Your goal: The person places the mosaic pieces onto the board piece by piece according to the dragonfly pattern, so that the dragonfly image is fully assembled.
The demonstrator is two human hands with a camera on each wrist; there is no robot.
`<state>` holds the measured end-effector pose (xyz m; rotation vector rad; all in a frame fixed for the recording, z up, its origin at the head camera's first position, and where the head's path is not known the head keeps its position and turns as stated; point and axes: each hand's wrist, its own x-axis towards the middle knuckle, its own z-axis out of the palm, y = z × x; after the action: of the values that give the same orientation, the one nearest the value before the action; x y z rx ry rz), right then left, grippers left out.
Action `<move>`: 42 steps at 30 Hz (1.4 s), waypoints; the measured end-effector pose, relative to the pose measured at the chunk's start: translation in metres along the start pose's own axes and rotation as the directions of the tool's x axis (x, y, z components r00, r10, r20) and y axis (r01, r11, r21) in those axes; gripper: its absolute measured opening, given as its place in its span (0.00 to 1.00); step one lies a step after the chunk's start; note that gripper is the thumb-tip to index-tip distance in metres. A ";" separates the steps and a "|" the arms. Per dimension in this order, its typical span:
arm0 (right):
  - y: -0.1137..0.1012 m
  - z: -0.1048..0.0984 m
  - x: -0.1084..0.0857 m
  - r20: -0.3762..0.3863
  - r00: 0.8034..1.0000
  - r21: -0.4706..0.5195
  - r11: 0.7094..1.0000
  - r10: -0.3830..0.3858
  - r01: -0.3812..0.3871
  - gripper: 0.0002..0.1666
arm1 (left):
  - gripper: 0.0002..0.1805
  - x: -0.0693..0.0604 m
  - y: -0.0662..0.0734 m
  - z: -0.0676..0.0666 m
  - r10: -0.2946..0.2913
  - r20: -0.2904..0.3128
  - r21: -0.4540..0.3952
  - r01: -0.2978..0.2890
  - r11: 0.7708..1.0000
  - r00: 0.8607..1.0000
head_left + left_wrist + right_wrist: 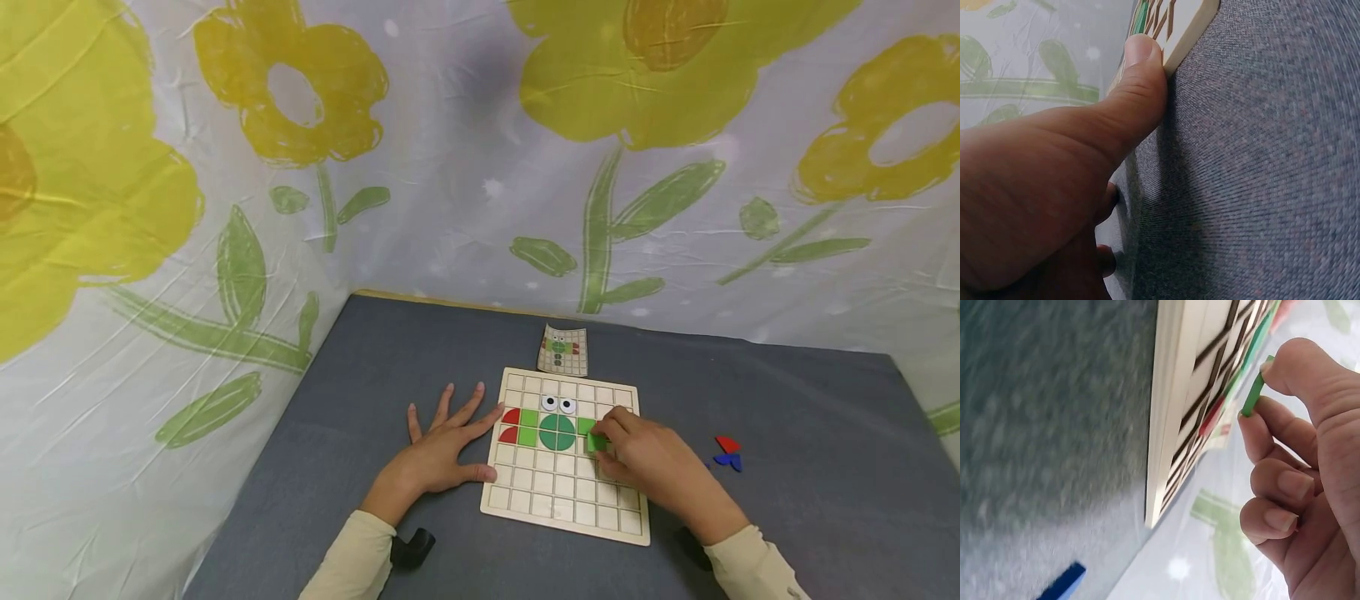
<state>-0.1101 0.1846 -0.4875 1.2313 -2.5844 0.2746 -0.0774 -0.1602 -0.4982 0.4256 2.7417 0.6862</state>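
A wooden grid board (pixel 564 486) lies on the dark table. On it sit a green circle (pixel 557 432) of quarter tiles, two eye tiles, red quarter tiles (pixel 509 434) and light green squares (pixel 528 427) at the left, and another light green square (pixel 586 426) right of the circle. My right hand (pixel 648 458) pinches a green square tile (pixel 1255 390) between thumb and index finger, just over the board in the right wrist view. A red tile (pixel 1212 417) shows on the board there. My left hand (pixel 442 454) lies spread, its thumb (pixel 1141 56) and index fingertip touching the board's left edge.
A small pattern card (pixel 562 351) lies beyond the board's far edge. To the right of my right hand are a red tile (pixel 727 444) and blue tiles (pixel 729 461). A flower-printed cloth (pixel 450 208) hangs behind the table.
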 end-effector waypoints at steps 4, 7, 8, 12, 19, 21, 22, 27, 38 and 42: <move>-0.005 0.002 0.002 0.027 1.000 0.002 1.000 -0.001 0.001 0.17 | 0.54 0.001 -0.001 0.000 -0.005 0.012 0.003 0.005 1.000 1.000; -0.006 0.004 0.003 0.019 1.000 -0.004 1.000 -0.009 0.009 0.16 | 0.54 0.002 -0.001 0.000 -0.009 0.018 0.006 0.009 1.000 1.000; -0.006 0.005 0.004 0.011 1.000 -0.009 1.000 -0.014 0.014 0.16 | 0.54 0.002 -0.001 0.000 -0.009 0.018 0.008 0.009 1.000 1.000; -0.007 0.007 0.005 -0.008 1.000 -0.024 0.999 -0.023 0.023 0.16 | 0.54 0.002 -0.001 0.000 -0.007 0.015 0.013 0.007 1.000 1.000; -0.008 0.010 0.004 -0.001 1.000 -0.030 0.999 -0.013 0.012 0.16 | 0.54 0.002 0.000 0.000 -0.007 0.014 0.012 0.007 1.000 1.000; -0.008 0.010 0.004 -0.003 1.000 -0.034 0.999 -0.010 0.010 0.16 | 0.54 0.002 0.000 0.001 -0.008 0.014 0.010 0.008 1.000 1.000; -0.008 0.010 0.004 -0.005 1.000 -0.035 0.999 -0.010 0.010 0.16 | 0.54 0.002 0.000 0.001 -0.009 0.014 0.010 0.009 1.000 1.000; -0.009 0.009 0.004 0.002 1.000 -0.030 1.000 0.000 0.000 0.16 | 0.54 0.001 0.000 0.001 -0.009 0.015 0.007 0.009 1.000 1.000; -0.009 0.007 0.003 0.036 0.999 -0.001 1.000 0.026 -0.026 0.15 | 0.54 0.000 -0.001 0.001 0.002 0.006 0.004 -0.002 1.000 1.000; -0.008 0.006 0.003 0.043 0.999 0.018 0.999 0.027 -0.028 0.15 | 0.54 0.000 -0.001 0.001 0.000 0.001 0.007 0.000 1.000 1.000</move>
<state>-0.1066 0.1753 -0.4916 1.2216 -2.6432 0.2817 -0.0774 -0.1604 -0.4999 0.4267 2.7439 0.6768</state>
